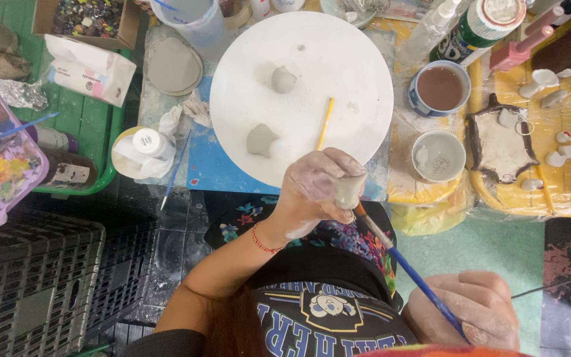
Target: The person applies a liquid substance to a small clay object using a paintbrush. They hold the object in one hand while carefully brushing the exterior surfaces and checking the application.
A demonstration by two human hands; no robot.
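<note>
One small, light, fragile clay piece (pixel 349 192), pinched in left hand (pixel 315 188) fingertips at 6 o'clock of white round board (pixel 358 99); right hand (pixel 474 311) closed around blue-handled brush (pixel 404 264); likely soft, so gripped gently by sides.

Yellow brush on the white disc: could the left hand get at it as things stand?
Probably not at once: the left hand is closed around a small clay piece. The yellow brush lies uncovered on the white disc, just beyond it.

Head camera, looking straight down (close) over table (pixel 365 188).
</note>
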